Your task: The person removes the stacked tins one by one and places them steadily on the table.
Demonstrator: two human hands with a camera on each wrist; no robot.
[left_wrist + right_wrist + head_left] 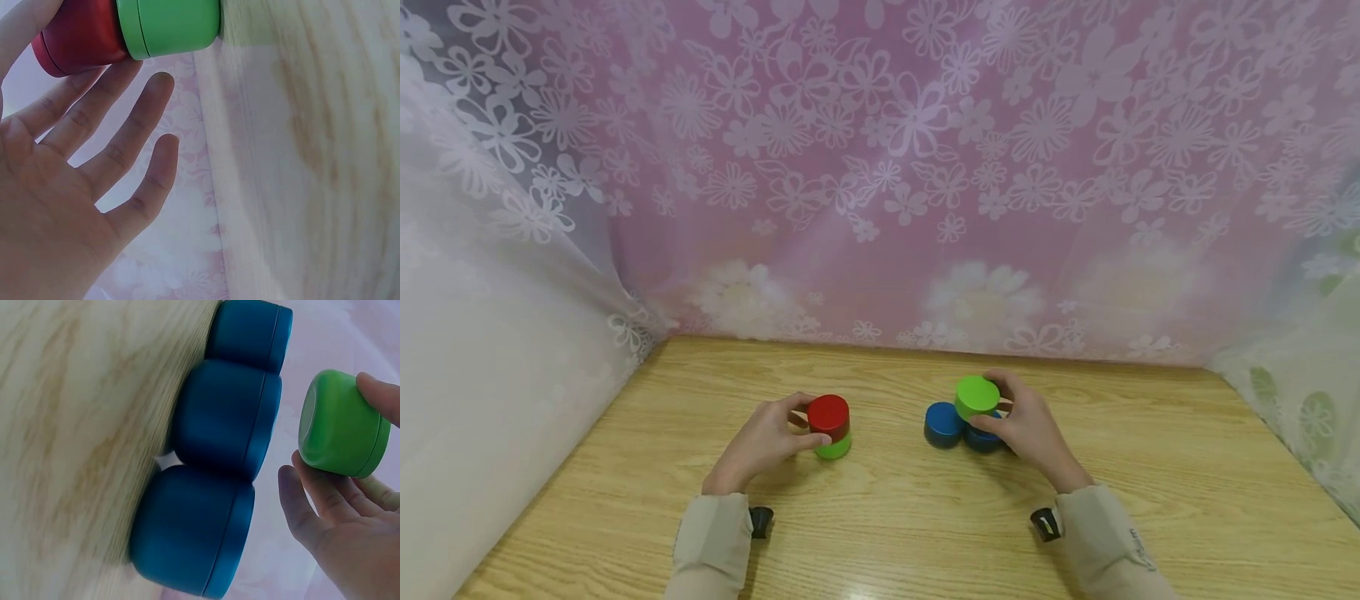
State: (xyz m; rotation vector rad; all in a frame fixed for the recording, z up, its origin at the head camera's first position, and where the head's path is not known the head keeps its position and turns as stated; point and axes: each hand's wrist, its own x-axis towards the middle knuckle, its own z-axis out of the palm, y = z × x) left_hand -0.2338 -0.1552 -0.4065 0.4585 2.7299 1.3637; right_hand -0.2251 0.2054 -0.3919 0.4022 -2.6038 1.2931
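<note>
Smooth round green jar [340,425] in fingers [300,503]

Light wood-grain tabletop [895,533]. Pink translucent curtain with white flower pattern [925,167], hung behind the table. White flowered sheer drape [482,350] at left; green-tinted sheer drape [1307,367] at right.

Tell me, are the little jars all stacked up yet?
Not yet. The red jar already sits on a green jar, held by the left hand. The right hand holds another green jar above the blue jars, not set down yet.
</note>
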